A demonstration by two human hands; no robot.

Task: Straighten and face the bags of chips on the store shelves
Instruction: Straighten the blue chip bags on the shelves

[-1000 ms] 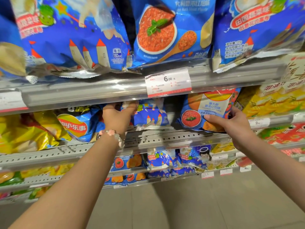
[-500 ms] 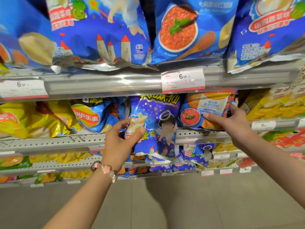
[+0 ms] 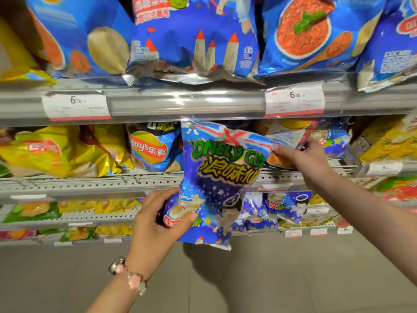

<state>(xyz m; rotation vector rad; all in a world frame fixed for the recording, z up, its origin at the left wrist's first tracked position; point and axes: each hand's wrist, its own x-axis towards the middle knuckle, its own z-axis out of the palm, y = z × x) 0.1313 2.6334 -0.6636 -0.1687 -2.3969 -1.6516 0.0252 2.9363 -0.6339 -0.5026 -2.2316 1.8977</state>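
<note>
Blue Lonely God bag point(image 3: 220, 177) held upright before the middle shelf point(image 3: 90, 181): left hand point(image 3: 158, 222) grips its lower left edge, right hand point(image 3: 302, 159) pinches its top right corner.

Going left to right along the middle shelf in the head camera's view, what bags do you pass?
Yellow chip bags → blue Lay's bag → Lonely God bag, gripped by the left hand and pinched by the right hand → yellow bags at far right.
</note>
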